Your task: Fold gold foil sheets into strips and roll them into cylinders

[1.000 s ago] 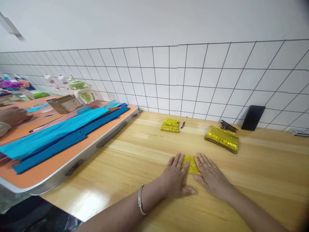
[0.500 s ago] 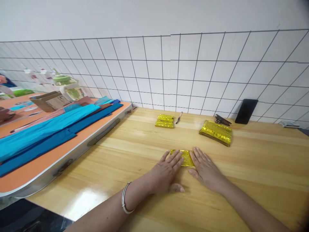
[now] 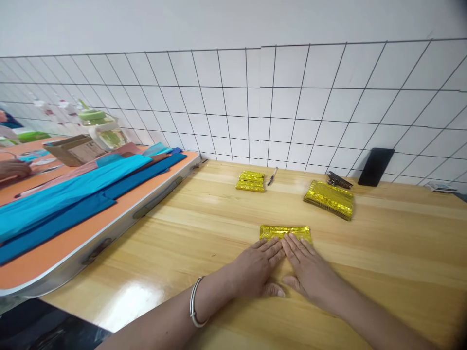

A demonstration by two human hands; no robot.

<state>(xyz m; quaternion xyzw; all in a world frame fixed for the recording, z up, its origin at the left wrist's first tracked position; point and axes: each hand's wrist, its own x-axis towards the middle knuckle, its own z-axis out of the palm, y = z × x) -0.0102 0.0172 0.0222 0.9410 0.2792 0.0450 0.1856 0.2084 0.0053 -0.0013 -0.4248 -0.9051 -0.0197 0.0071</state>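
A shiny gold foil sheet (image 3: 285,231), apparently folded, lies flat on the wooden table. My left hand (image 3: 255,267) rests palm down with its fingers stretched over the near left part of the sheet. Over the near right part lies my right hand (image 3: 308,270), its fingers also extended and the thumb held apart. The two sets of fingertips almost meet near the middle and hide the sheet's near edge. Farther back are a small gold foil stack (image 3: 250,181) and, to the right, a thicker gold foil stack (image 3: 330,198).
A pen (image 3: 272,176) lies beside the small stack. Behind the thicker stack is a black clip (image 3: 339,181), and a black phone (image 3: 376,166) leans on the tiled wall. On the left, an orange table (image 3: 65,233) holds blue cloth (image 3: 91,182), a cardboard box (image 3: 76,149) and another person's hand (image 3: 14,168).
Both hands have slid toward me over the foil, uncovering more of its far edge. My fingertips have come closer together. On the left, the other person's hand has shifted.
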